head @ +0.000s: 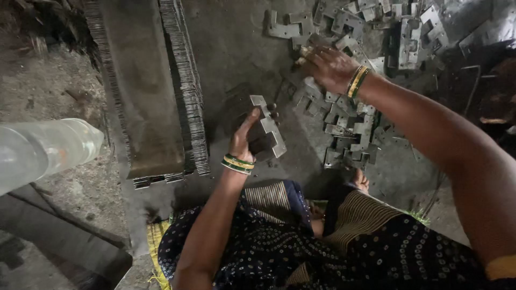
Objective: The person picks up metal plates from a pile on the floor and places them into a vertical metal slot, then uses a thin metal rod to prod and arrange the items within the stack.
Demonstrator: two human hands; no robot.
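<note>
Down from the head camera: left hand (244, 140), green and yellow bangles at the wrist, fingers curled tight around a stack of flat grey stepped metal plates (267, 133), held edge-up just above the dusty grey floor (236, 48). Right hand (329, 67), likewise bangled, stretched forward onto a loose heap of grey notched metal stampings (352, 126), fingers bent down among the pieces, touching them; cannot tell whether pinching one or only resting. Heap spread from near the bare foot (361, 180) up to the top edge of the view, well right of the held stack. Left of the hands, two long rows of thin metal sheets stacked on edge (185, 86), with a flat dark trough between them. At far left, a clear plastic bottle (45, 150), blurred, close to the lens. Below, lap in dark dotted fabric with striped gold border (274, 201).
</note>
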